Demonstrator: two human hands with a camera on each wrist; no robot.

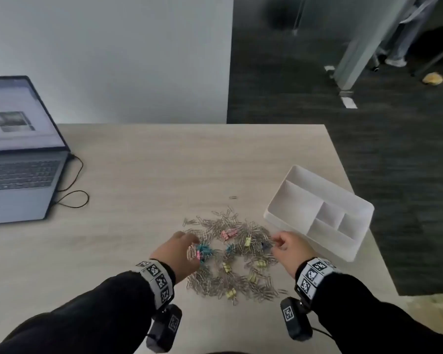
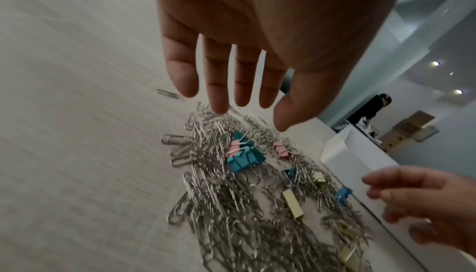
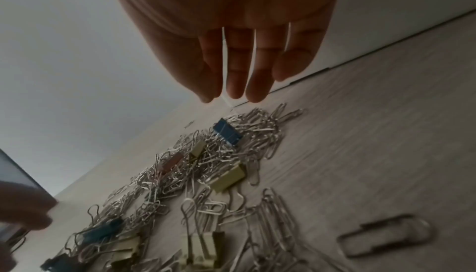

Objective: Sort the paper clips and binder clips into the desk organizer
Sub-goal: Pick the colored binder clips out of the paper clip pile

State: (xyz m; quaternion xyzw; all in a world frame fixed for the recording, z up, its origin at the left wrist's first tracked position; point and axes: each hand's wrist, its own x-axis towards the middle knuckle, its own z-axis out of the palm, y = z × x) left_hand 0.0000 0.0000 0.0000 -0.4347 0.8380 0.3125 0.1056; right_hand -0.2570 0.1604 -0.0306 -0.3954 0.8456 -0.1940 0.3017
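A heap of silver paper clips point(image 1: 230, 274) lies on the desk with pink point(image 1: 226, 234), teal point(image 1: 205, 250) and yellow point(image 1: 232, 293) binder clips mixed in. My left hand point(image 1: 189, 245) hovers over the heap's left edge. In the left wrist view the left hand point(image 2: 252, 111) has straight, empty fingers above the teal binder clips point(image 2: 244, 158). My right hand point(image 1: 278, 245) hangs over the heap's right edge. Its fingers point(image 3: 255, 84) are straight and hold nothing, above a blue binder clip point(image 3: 228, 134). The white desk organizer point(image 1: 363, 236) stands to the right with bare compartments.
An open laptop point(image 1: 18, 159) sits at the far left with a black cable point(image 1: 73, 191) looping beside it. One stray paper clip point(image 1: 232, 197) lies beyond the heap. The desk's right edge runs just behind the organizer; dark carpet lies past it.
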